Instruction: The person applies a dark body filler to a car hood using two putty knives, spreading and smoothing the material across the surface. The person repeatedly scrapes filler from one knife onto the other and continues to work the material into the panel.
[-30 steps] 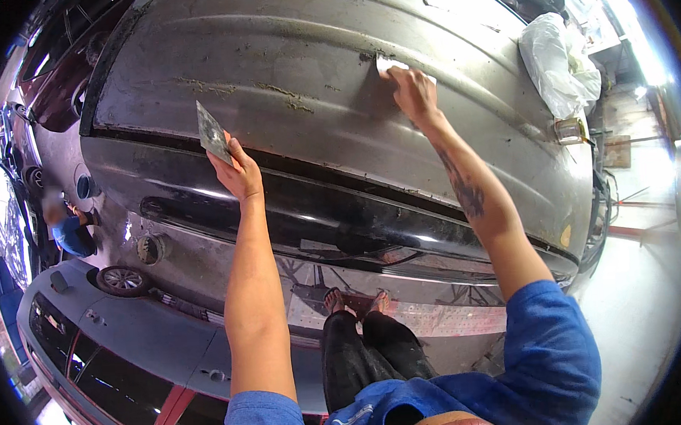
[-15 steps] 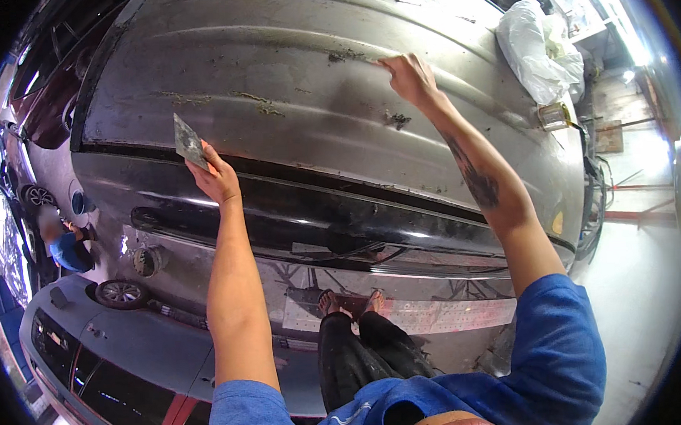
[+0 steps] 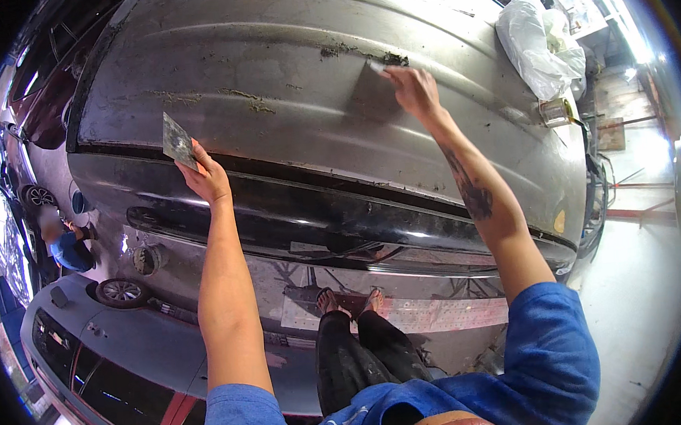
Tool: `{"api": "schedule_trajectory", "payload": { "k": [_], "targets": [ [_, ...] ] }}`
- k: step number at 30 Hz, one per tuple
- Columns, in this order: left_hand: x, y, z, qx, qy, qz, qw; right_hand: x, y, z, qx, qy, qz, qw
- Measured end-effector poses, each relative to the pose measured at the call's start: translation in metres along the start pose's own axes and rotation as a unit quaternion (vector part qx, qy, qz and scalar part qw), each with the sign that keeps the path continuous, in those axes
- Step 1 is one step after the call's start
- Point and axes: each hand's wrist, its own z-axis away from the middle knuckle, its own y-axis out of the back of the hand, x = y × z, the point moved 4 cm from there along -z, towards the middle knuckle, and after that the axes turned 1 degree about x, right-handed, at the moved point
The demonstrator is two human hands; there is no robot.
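Outward from left fingers (image 3: 192, 177), plate (image 3: 176, 139), from right fingers (image 3: 399, 76), spreader (image 3: 378, 68)

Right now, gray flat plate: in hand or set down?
In hand: the left hand grips the plate at its lower end, the rest jutting out.

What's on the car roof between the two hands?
In the head view, ridged metal roof, with crumbly residue slightly beyond the straight line from left hand to right hand.
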Motion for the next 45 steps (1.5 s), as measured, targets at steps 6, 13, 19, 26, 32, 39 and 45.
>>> {"api": "schedule_trajectory", "payload": {
  "k": [6, 13, 19, 26, 32, 39, 45],
  "targets": [
    [-0.003, -0.001, -0.001, 0.001, -0.005, 0.005, 1.000, -0.035, -0.004, 0.047, -0.093, 0.018, 0.017, 0.995],
    [-0.003, 0.000, 0.000, -0.004, 0.085, 0.010, 0.996, -0.106, -0.057, 0.030, -0.001, 0.093, -0.019, 0.995],
    [0.003, 0.004, 0.001, -0.027, 0.113, 0.060, 0.991, -0.183, -0.083, -0.029, 0.025, 0.120, 0.023, 0.992],
    [0.008, 0.002, 0.000, -0.004, 0.065, 0.111, 0.992, -0.206, -0.089, -0.025, 0.002, 0.115, 0.006, 0.993],
    [0.000, 0.001, 0.003, -0.052, 0.133, 0.087, 0.986, -0.183, -0.097, -0.107, 0.040, 0.072, 0.060, 0.995],
    [0.004, 0.000, 0.003, -0.028, 0.098, 0.111, 0.989, -0.237, -0.104, -0.062, -0.015, 0.095, -0.010, 0.995],
    [-0.012, -0.005, 0.011, -0.072, 0.192, 0.105, 0.973, -0.225, -0.117, -0.120, -0.010, 0.058, 0.029, 0.998]
  ]
}}
